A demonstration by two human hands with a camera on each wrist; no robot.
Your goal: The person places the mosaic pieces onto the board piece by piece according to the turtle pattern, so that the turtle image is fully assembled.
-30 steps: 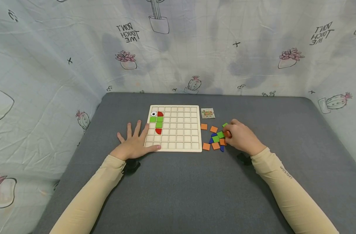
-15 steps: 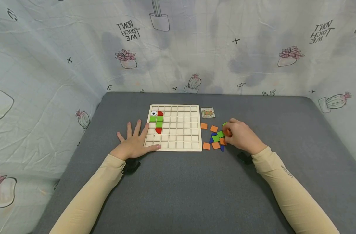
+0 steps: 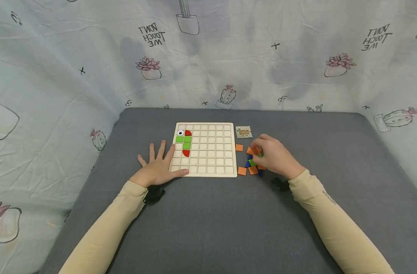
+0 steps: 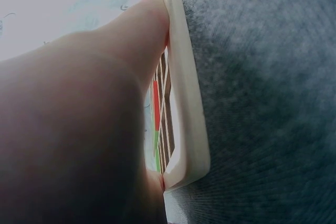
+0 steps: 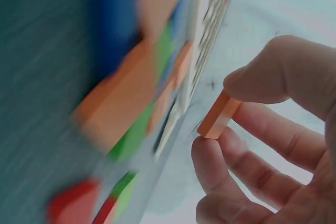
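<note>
My left hand (image 3: 157, 170) rests spread at the left edge of a wooden grid board (image 3: 212, 160), its thumb on the near rim. In the right wrist view, my right hand (image 5: 273, 145) pinches an orange square tile (image 5: 218, 118) between thumb and fingers, raised above the loose pieces. On the board's left side sit a white tile with a black eye dot (image 3: 180, 133), a red rounded tile (image 3: 188, 133), several green square tiles (image 3: 187, 145) and a second red rounded tile (image 3: 186, 153). The right hand partly hides the loose pile in the head view.
Right of the board lie loose orange tiles (image 3: 242, 171), blue pieces (image 3: 247, 164) and a green tile (image 3: 252, 163). A small printed card (image 3: 244, 132) lies at the board's far right corner. In the right wrist view, a red piece (image 5: 73, 203) lies on the grey table (image 3: 208, 220).
My right hand has moved left and slightly away from me, carrying the orange tile over the loose pieces toward the board. The left hand and the tiles on the board stay put.
</note>
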